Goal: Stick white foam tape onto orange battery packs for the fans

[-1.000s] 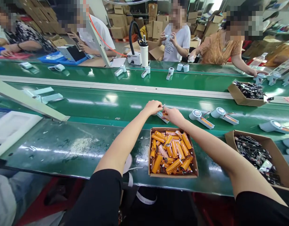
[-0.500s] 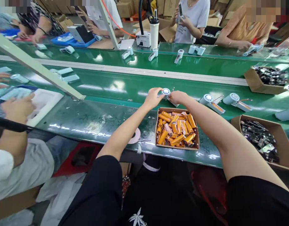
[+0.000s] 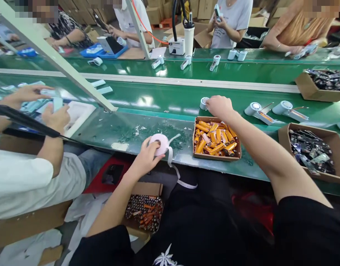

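My left hand (image 3: 146, 158) is closed around a roll of white tape (image 3: 162, 146) at the table's front edge, with a finger in its core. A loose strip of the tape hangs over the edge toward my lap. Farther off, on the green belt, my right hand (image 3: 220, 107) has its fingers closed on a light-blue casing with a round head (image 3: 203, 103); the hand hides the rest of the casing. Just below my right wrist stands a cardboard box of orange-wrapped cylindrical batteries (image 3: 194, 142).
Right of my arm, open light-blue casings (image 3: 253, 108) with wires lie on the belt. A box of dark small parts (image 3: 332, 135) stands at the right. A slanted metal post (image 3: 84, 87) rises at left, beside a co-worker's hands (image 3: 57, 116). Below is a box of batteries (image 3: 146, 189).
My left hand has left the casing, come back toward me and taken hold of the tape roll, lifting it. My right hand stays at the casing. The view has shifted left.
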### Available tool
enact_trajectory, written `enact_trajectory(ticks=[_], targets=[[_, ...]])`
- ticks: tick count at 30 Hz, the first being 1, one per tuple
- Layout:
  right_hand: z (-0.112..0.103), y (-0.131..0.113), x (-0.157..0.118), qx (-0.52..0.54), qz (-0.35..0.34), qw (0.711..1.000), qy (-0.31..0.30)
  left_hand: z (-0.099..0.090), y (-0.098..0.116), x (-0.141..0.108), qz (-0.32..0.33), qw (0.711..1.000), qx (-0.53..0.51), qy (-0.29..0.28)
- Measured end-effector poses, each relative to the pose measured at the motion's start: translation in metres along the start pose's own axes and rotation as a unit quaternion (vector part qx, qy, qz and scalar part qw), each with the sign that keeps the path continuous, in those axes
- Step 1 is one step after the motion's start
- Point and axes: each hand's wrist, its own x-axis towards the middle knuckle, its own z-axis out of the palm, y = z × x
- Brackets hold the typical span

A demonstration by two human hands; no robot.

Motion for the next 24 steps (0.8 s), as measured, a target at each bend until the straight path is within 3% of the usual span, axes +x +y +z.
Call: enact_trajectory(ticks=[2, 3, 5, 7, 9, 12, 15, 17, 20, 22, 24], targets=[[0.002, -0.022, -0.054, 0.131, -0.051, 0.988, 0.066, -0.004, 0.019, -0.012, -0.021, 0.997, -0.028, 0.062], [0.007, -0.036, -0.084, 0.225, -0.103, 0.968, 0.039, -0.004, 0.028, -0.018, -0.018, 0.995, -0.042, 0.088], [0.028, -0.066, -0.139, 0.392, -0.203, 0.895, -0.064, -0.003, 0.043, -0.028, 0.015, 0.991, -0.059, 0.119], [0.056, -0.096, -0.177, 0.476, -0.251, 0.835, -0.115, 0.001, 0.050, -0.034, 0.057, 0.988, -0.060, 0.130], [0.082, -0.119, -0.199, 0.497, -0.284, 0.811, -0.126, 0.004, 0.046, -0.035, 0.056, 0.986, -0.060, 0.142], [0.104, -0.133, -0.208, 0.380, -0.358, 0.834, -0.179, 0.008, 0.034, -0.038, -0.047, 0.979, -0.106, 0.167], [0.095, -0.117, -0.199, 0.227, -0.403, 0.857, -0.226, 0.012, 0.028, -0.044, -0.161, 0.952, -0.208, 0.156], [0.078, -0.093, -0.181, 0.236, -0.356, 0.892, -0.146, 0.016, 0.032, -0.046, -0.191, 0.942, -0.233, 0.145], [0.052, -0.054, -0.140, 0.209, -0.217, 0.953, 0.043, 0.025, 0.043, -0.043, -0.179, 0.950, -0.222, 0.129], [0.044, -0.038, -0.111, 0.109, -0.177, 0.976, 0.068, 0.031, 0.051, -0.037, -0.155, 0.957, -0.215, 0.120], [0.044, -0.032, -0.087, 0.029, -0.185, 0.982, 0.029, 0.035, 0.058, -0.028, -0.125, 0.964, -0.204, 0.113]])
